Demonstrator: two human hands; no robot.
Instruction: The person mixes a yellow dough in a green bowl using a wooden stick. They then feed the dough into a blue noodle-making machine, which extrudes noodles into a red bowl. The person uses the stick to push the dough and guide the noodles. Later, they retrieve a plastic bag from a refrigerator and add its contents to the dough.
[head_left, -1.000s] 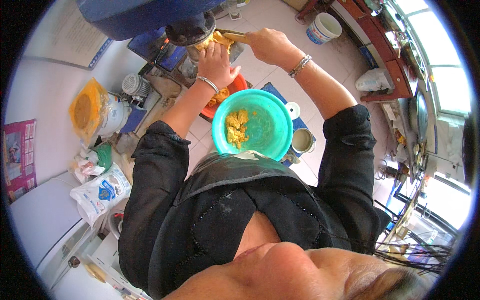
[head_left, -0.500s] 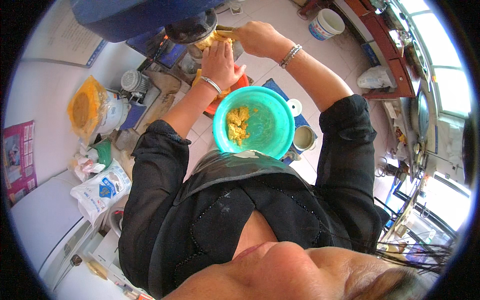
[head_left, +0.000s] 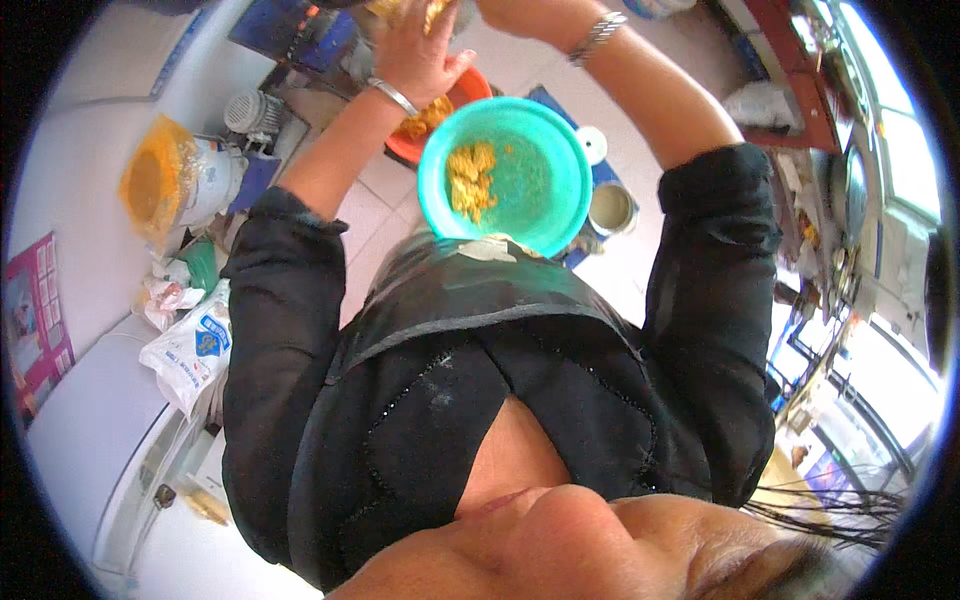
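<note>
My left hand (head_left: 415, 55) is at the top of the view, its fingers stretched upward and a little apart against a crumbly yellow mass (head_left: 437, 14). My right hand (head_left: 540, 18) is to its right, cut off by the top edge. Its fingers and anything in them are hidden. Below my left hand is an orange-red basin (head_left: 470, 88) with yellow pieces inside. A turquoise basin (head_left: 580, 185) in front of my body overlaps it. Clumps of yellow crumbly food (head_left: 470, 182) lie on the left of the turquoise basin's floor.
Right of the basins are a white round lid (head_left: 592, 146) and a pale container (head_left: 612, 208). A motor (head_left: 252, 112) and a white bucket (head_left: 215, 180) with an orange-yellow bag (head_left: 158, 180) stand at left. A white printed sack (head_left: 192, 350) lies nearer me.
The view has shifted so that hands and basins sit higher in it. The dark machine part and the wooden stick earlier in my right hand are now out of sight.
</note>
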